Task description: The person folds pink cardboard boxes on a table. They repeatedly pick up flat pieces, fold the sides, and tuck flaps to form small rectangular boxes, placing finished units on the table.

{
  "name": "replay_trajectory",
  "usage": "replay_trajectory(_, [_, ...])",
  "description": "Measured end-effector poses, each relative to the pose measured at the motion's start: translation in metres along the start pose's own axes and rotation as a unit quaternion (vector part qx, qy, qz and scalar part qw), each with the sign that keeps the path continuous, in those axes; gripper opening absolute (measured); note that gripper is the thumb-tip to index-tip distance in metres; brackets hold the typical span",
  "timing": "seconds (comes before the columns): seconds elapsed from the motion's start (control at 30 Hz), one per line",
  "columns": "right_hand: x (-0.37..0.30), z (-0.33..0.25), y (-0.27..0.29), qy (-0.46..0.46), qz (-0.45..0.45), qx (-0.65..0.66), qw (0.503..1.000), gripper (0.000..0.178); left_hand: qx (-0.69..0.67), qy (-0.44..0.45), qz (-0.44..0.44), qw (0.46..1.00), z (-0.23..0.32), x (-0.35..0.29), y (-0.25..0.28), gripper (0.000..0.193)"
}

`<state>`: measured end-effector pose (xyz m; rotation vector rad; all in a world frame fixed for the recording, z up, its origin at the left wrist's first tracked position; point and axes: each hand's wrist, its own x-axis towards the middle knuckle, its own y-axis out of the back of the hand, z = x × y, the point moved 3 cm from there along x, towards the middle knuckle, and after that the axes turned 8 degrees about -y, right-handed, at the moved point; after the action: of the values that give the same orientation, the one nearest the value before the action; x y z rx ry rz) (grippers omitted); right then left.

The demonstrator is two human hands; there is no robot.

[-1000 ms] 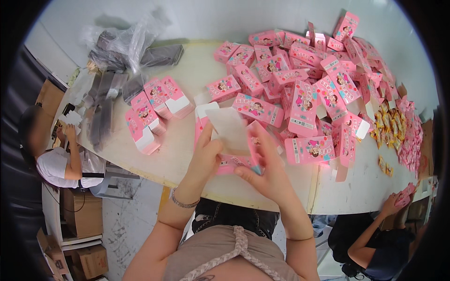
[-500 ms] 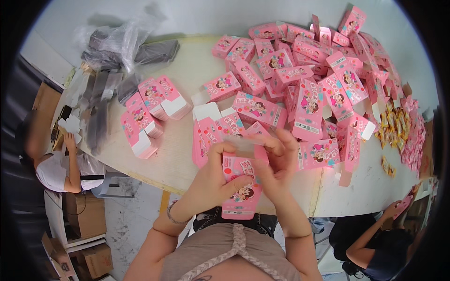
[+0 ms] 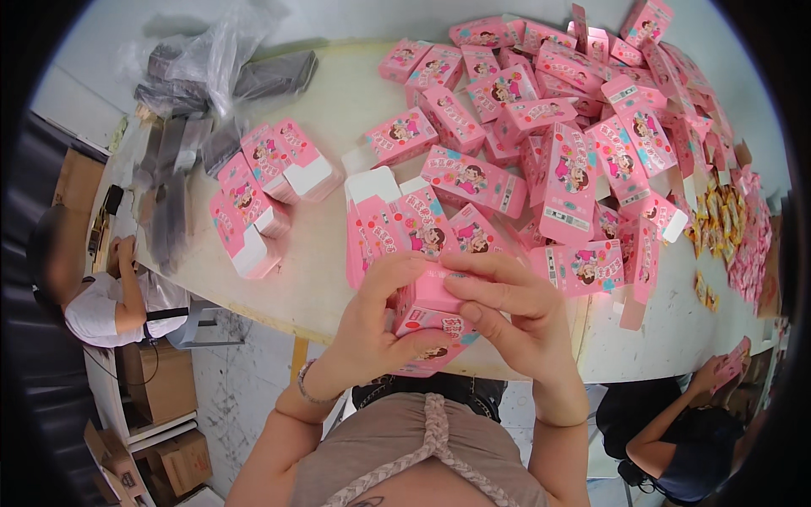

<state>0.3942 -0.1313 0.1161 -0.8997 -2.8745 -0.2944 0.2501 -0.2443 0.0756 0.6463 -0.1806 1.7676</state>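
Observation:
A pink printed carton (image 3: 429, 296) is held up over the table's near edge, its end panel closed and tilted upward. My left hand (image 3: 365, 325) wraps round its left side, thumb lying across the printed front. The fingers of my right hand (image 3: 528, 321) press on the carton's end and right side, thumb bent against it. Just beyond my hands lie flattened pink cartons (image 3: 370, 221), overlapping, with white flaps toward the far side. Behind and to the right rises a heap of pink box-shaped cartons (image 3: 570, 186), some with flaps standing out.
Stacks of flat cartons (image 3: 253, 182) sit left on the table (image 3: 312, 245). Clear plastic wrap (image 3: 224, 72) covers dark packs at the far left. Yellow wrapped pieces (image 3: 718, 220) and pink packets (image 3: 748, 245) lie right. One person (image 3: 106, 308) is at left, another (image 3: 697, 444) at right.
The open end of the carton has been closed, and the carton has tipped so its end shows. My right hand has moved onto that end. The whole view has shifted slightly.

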Motion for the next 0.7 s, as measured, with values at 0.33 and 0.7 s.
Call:
replay_trajectory(0.33, [0.04, 0.035, 0.024, -0.12, 0.122, 0.173, 0.97, 0.046, 0.015, 0.015, 0.214, 0.977, -0.019, 0.002, 0.04, 0.053])
replay_trajectory(0.7, [0.044, 0.086, -0.039, -0.095, 0.125, -0.336, 0.929, 0.056, 0.181, 0.122, 0.25, 0.943, -0.072, -0.02, 0.042, 0.053])
